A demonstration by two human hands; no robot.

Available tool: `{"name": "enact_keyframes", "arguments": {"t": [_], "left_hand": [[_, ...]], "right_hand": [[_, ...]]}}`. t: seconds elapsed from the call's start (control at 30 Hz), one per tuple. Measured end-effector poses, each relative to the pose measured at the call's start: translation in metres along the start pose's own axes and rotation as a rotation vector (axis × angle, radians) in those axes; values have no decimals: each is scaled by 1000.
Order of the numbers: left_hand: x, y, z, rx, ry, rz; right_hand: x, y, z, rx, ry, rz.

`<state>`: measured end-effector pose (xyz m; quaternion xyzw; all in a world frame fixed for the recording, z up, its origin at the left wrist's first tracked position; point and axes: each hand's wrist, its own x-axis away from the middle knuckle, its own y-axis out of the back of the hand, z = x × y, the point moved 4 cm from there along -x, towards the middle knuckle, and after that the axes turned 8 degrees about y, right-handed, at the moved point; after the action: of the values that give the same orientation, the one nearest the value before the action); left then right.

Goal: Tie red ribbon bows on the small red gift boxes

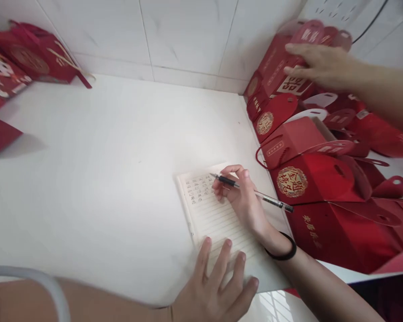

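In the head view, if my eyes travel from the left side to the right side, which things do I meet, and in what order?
Red box with cartoon figures → handwriting on the notebook → right hand holding the pen → round gold emblem beside that hand → black cord.

The table (pixel 97 179) has a flat, smooth white surface marked with a few tiny dark specks. A cream lined-paper notebook (pixel 215 220) lies open near the front edge, slightly askew, with rows of handwritten figures at its upper left. Along the right side stand crowded red cardboard gift boxes (pixel 325 232), some bearing gold emblems or lettering. At the far left are a dark red ribbon-handled box (pixel 33 53) and a red box with printed cartoon figures (pixel 3 74).
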<state>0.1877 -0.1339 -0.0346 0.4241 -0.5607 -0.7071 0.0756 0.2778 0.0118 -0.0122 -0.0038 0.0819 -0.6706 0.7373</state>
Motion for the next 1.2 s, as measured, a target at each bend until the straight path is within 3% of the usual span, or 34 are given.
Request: {"name": "enact_keyframes", "arguments": {"t": [0.2,0.43,0.67,0.97,1.2], "left_hand": [[0,-5,-1,-5,36,14],[0,-9,-4,5,68,-14],[4,-18,-13,2,162,-161],[2,-19,-14,43,217,-154],[2,-19,-14,32,203,-147]], "right_hand": [[0,3,-4,254,-54,-51],[6,1,1,542,86,26],[7,0,1,649,92,40],[4,-1,1,708,122,71],[5,0,2,721,118,20]]}}
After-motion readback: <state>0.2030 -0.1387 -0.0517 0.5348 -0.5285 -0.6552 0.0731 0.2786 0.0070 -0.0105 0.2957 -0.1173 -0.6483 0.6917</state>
